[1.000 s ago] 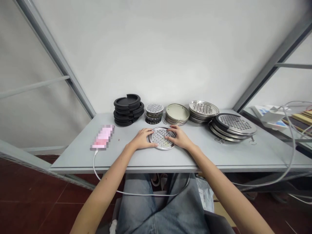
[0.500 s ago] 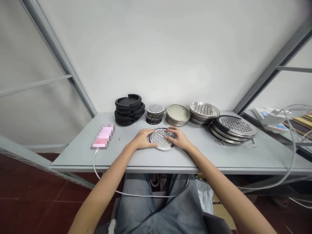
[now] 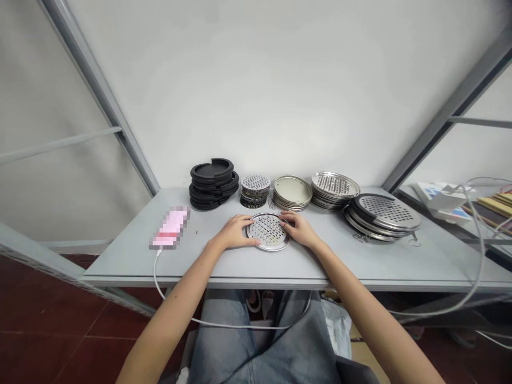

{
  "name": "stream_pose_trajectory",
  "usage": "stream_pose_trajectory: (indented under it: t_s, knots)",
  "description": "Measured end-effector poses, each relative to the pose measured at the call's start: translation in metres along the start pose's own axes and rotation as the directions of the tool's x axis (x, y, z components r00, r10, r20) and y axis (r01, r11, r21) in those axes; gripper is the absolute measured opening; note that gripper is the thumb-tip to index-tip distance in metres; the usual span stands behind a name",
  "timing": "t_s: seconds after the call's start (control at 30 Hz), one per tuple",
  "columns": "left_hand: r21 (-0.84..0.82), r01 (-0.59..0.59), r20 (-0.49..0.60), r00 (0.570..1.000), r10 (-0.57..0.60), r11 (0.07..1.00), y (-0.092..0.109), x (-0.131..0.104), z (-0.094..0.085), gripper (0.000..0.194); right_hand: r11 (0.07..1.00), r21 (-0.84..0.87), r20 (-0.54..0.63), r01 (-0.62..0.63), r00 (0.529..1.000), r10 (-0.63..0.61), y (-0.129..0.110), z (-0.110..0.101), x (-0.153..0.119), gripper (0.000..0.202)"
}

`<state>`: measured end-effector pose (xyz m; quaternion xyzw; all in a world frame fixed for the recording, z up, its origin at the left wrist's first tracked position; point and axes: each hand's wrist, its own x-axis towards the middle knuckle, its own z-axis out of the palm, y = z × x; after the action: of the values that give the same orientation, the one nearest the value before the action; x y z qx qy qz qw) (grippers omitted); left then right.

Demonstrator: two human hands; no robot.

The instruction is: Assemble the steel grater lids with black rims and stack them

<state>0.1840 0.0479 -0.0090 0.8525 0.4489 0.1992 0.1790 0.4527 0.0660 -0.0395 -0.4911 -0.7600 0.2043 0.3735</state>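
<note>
A round metal grater plate (image 3: 267, 232), full of small slots and ringed by a shiny rim, lies flat on the grey table in front of me. My left hand (image 3: 236, 232) is curved around its left edge, with the fingers at the far rim and the thumb at the near side. On the opposite side, my right hand (image 3: 299, 228) grips the right edge, its thumb and fingertips resting over the rim. Behind it stand a stack of small perforated discs (image 3: 255, 184) and a stack of shallow round metal trays (image 3: 293, 191).
Black notched rings (image 3: 212, 172) are piled at the back left. Rimmed grater plates (image 3: 335, 184) and larger plates with a black ring (image 3: 386, 212) are stacked rightward. Metal hooks (image 3: 361, 238) lie there. A phone (image 3: 171, 226) trails a white cable (image 3: 240, 322) across my lap.
My right fingers and thumb have drawn back from the plate's face toward its right rim. My left hand keeps its place at the left edge. The view has tilted slightly.
</note>
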Motion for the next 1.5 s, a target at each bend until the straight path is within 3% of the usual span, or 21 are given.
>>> stream_pose_trajectory:
  t_s: [0.7, 0.9, 1.17, 1.33, 1.5]
  knots:
    - [-0.034, 0.026, -0.050, 0.998, -0.028, 0.999, 0.003, 0.000, 0.000, 0.086, 0.996, -0.083, -0.007, -0.024, 1.000, 0.024, -0.003, -0.002, -0.003, 0.026]
    - [-0.024, 0.031, -0.019, 0.999, -0.031, 0.999, 0.001, -0.001, 0.001, 0.087, 0.995, -0.095, -0.009, -0.015, 1.000, 0.014, -0.008, -0.002, -0.004, 0.020]
    - [-0.003, 0.022, 0.007, 1.000, -0.021, 1.000, 0.003, -0.002, 0.000, 0.078, 0.984, -0.176, -0.062, 0.002, 0.998, -0.013, -0.014, 0.000, -0.007, 0.032]
    - [-0.004, 0.030, 0.013, 0.999, -0.030, 1.000, 0.003, -0.002, 0.000, 0.079, 0.977, -0.201, 0.011, 0.072, 0.997, -0.072, -0.014, 0.001, -0.007, 0.039]
    - [0.022, 0.017, 0.024, 1.000, -0.017, 1.000, 0.004, -0.001, 0.000, 0.079, 0.972, -0.230, 0.021, 0.042, 0.999, -0.038, -0.014, 0.002, -0.006, 0.039]
